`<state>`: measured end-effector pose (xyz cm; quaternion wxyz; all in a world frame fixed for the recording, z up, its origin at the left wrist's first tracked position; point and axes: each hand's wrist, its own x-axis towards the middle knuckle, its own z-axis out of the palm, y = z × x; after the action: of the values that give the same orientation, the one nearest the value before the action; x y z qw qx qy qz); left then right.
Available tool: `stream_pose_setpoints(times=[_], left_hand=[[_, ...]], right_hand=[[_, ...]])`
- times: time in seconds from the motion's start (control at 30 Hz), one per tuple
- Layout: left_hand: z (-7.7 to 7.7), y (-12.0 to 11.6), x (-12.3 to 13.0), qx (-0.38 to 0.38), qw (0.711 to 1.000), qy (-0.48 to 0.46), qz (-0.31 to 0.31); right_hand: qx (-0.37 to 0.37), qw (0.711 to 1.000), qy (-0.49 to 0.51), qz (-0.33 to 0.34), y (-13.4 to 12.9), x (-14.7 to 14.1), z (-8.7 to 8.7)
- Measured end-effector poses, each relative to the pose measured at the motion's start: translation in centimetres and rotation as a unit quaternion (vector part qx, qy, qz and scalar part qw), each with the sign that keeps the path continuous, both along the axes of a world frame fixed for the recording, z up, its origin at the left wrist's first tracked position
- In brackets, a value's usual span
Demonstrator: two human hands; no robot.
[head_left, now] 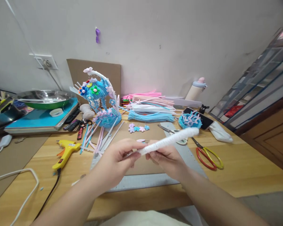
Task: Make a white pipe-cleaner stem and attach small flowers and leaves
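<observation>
My left hand point(122, 157) is closed, its thumb and fingers pinching the lower left end of a white stem wrapped in fuzzy chenille point(172, 139). Close beside it, my right hand point(168, 158) is closed round the same stem from below. The stem slants up to the right, its thick rounded tip free in front of a round blue chenille piece with pale pink sprigs point(190, 120). Both hands are over a brown board point(141, 171) on a grey cutting mat point(132, 183). Just beyond them lies a row of small pink and blue chenille flowers point(138, 128).
A yellow hot glue gun point(65, 153) lies left, with its black cord trailing forward. Red-and-yellow-handled scissors point(209, 157) lie right. Behind stand a blue flowered chenille model point(95, 89) and bundles of chenille stems point(151, 116). A bottle point(195, 89) stands near the wall.
</observation>
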<state>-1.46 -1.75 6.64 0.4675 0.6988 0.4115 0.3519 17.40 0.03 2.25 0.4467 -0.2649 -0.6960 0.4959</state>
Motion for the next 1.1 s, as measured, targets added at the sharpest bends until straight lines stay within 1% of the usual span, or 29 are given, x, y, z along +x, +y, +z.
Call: stream_pose_setpoints(times=[0.07,0.13,0.23,0.3,0.33,0.37,0.43,0.5,0.53,0.57,0.6,0.63,0.67,0.7,0.73,0.77,0.8,0.83,0.87,0.9,0.93,0.97,1.0,1.03,1.1], left_hand=[[0.3,-0.8,-0.3,-0.014,0.999,0.023,-0.022],[0.5,-1.5,-0.5,-0.058,0.997,0.042,-0.027],[0.2,-2.3,-0.6,-0.132,0.989,0.068,-0.016],[-0.3,-2.6,-0.7,-0.162,0.982,0.092,-0.026],[-0.6,-2.7,-0.7,-0.168,0.979,0.111,-0.038],[-0.8,-2.7,-0.7,-0.166,0.976,0.135,-0.052],[-1.2,-2.8,-0.7,-0.134,0.969,0.195,-0.074],[-1.5,-2.9,-0.5,-0.079,0.964,0.241,-0.082],[-1.6,-2.9,-0.5,-0.052,0.962,0.256,-0.075],[-1.7,-2.9,-0.4,-0.028,0.962,0.266,-0.061],[-1.8,-2.9,-0.4,-0.009,0.961,0.272,-0.044],[-1.9,-2.9,-0.4,0.005,0.961,0.274,-0.023],[-2.0,-2.9,-0.5,0.016,0.962,0.274,0.003],[-2.1,-2.8,-0.6,0.025,0.962,0.27,0.031],[-2.2,-2.8,-0.8,0.033,0.963,0.263,0.057],[-2.3,-2.7,-1.0,0.038,0.964,0.252,0.077],[-2.4,-2.6,-1.2,0.044,0.965,0.24,0.094],[-2.3,-2.6,-1.4,0.048,0.967,0.228,0.105],[-2.2,-2.6,-1.6,0.05,0.969,0.216,0.112],[-2.0,-2.6,-1.7,0.05,0.971,0.204,0.114],[-1.7,-2.7,-1.8,0.048,0.974,0.192,0.114],[-1.4,-2.7,-1.8,0.043,0.977,0.18,0.108],[-1.1,-2.9,-1.8,0.035,0.98,0.168,0.097],[-0.8,-3.0,-1.7,0.025,0.984,0.157,0.08],[-0.4,-3.4,-1.4,0.005,0.989,0.141,0.04]], right_hand=[[-0.033,0.997,-0.004,0.068,-0.3,0.6,-0.1],[-0.06,0.99,-0.025,0.129,-0.4,0.9,0.0],[-0.121,0.964,-0.084,0.222,-0.1,1.1,0.4],[-0.153,0.946,-0.131,0.255,0.3,1.2,0.7],[-0.149,0.941,-0.159,0.26,0.6,1.2,1.0],[-0.13,0.938,-0.187,0.261,0.7,1.2,1.3],[-0.049,0.933,-0.251,0.255,0.6,1.2,2.2],[0.077,0.916,-0.333,0.211,-0.2,1.1,3.5],[0.15,0.898,-0.374,0.174,-1.0,1.1,4.2],[0.226,0.871,-0.418,0.125,-2.0,1.0,4.9],[0.292,0.835,-0.457,0.088,-3.1,0.9,5.5],[0.344,0.809,-0.474,0.06,-4.3,0.9,6.0],[0.374,0.795,-0.477,0.044,-5.5,0.8,6.2],[0.384,0.792,-0.473,0.046,-6.6,0.8,6.1],[0.378,0.804,-0.457,0.048,-7.5,0.7,5.8],[0.351,0.828,-0.436,0.043,-8.1,0.7,5.2],[0.302,0.859,-0.413,0.034,-8.6,0.7,4.5],[0.235,0.892,-0.385,0.018,-8.7,0.8,3.6],[0.152,0.922,-0.356,-0.001,-8.6,0.8,2.7],[0.063,0.943,-0.325,-0.015,-8.4,0.8,1.8],[-0.021,0.955,-0.294,-0.024,-8.0,0.9,1.0],[-0.092,0.96,-0.265,-0.022,-7.5,0.9,0.4],[-0.149,0.959,-0.241,-0.003,-7.1,1.0,0.1],[-0.194,0.955,-0.221,0.031,-6.6,1.0,-0.2],[-0.261,0.944,-0.163,0.122,-5.9,0.9,-0.2]])
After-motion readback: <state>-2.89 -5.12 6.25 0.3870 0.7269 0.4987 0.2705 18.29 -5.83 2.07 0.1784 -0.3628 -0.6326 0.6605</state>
